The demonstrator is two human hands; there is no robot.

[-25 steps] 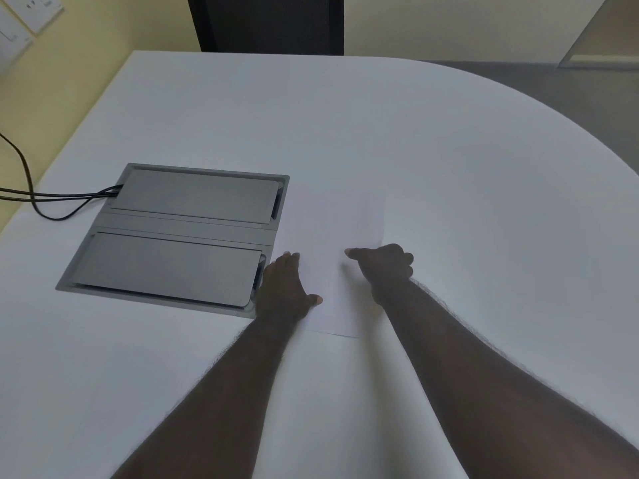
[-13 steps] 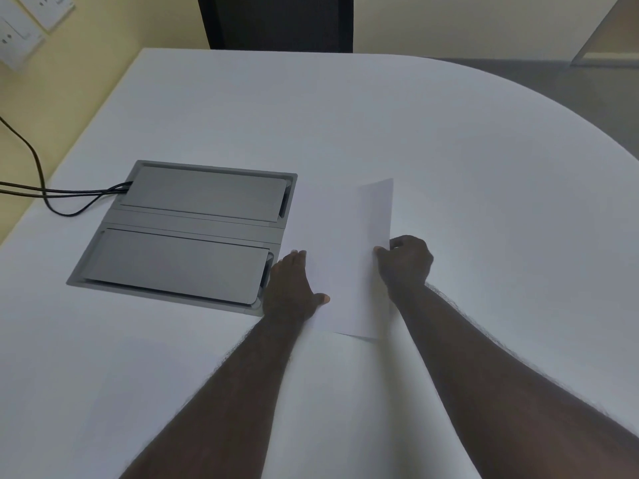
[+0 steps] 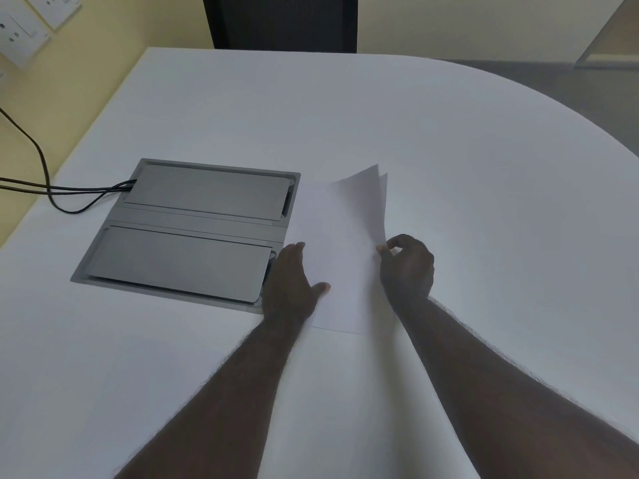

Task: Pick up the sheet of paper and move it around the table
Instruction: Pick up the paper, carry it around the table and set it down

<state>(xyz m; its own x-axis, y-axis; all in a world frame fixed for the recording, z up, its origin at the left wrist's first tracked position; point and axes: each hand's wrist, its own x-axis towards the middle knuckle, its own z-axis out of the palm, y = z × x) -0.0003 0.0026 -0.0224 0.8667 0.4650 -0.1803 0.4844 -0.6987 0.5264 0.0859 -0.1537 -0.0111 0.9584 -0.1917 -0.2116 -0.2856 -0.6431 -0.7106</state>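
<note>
1. The right hand is pinching the right edge of the thin white sheet of paper, which is curling upward on that side, its far corner doubling over.
2. The left hand is lying flat and spread, pressing the sheet's left edge onto the desk.
3. Half a second ago the sheet was lifted less; its right side is now rising higher and bowing.
4. The desk is smooth, white and rounded on the right; a grey metal cable box is sitting just left of the paper, black cables trailing left toward a yellow wall.
</note>
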